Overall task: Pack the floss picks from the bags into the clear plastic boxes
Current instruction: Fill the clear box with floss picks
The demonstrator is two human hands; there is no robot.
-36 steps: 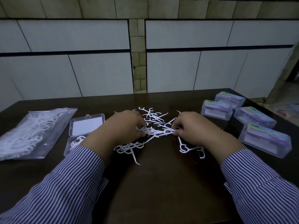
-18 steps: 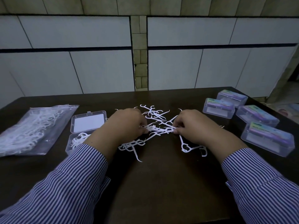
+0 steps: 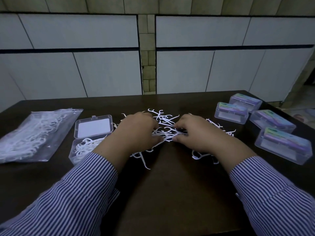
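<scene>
Both hands, left (image 3: 136, 132) and right (image 3: 196, 133), pinching loose white plastic floss picks (image 3: 166, 133) on the dark bench (image 3: 170, 193); probably light, springy, tangle-prone (best gathered by the handles).

Tabletop (image 3: 170, 193) — dark brown, plain. Floss picks (image 3: 163, 133), frame centre — white. Bag (image 3: 34, 135), left — clear, its contents white. Open box (image 3: 92, 133) — clear, a white card in the lid. Four closed boxes (image 3: 283, 145), right — clear, with purple and green labels. Sleeves (image 3: 68, 201) — blue and white stripes. Wall panels (image 3: 187, 70), upper frame — pale grey.
</scene>
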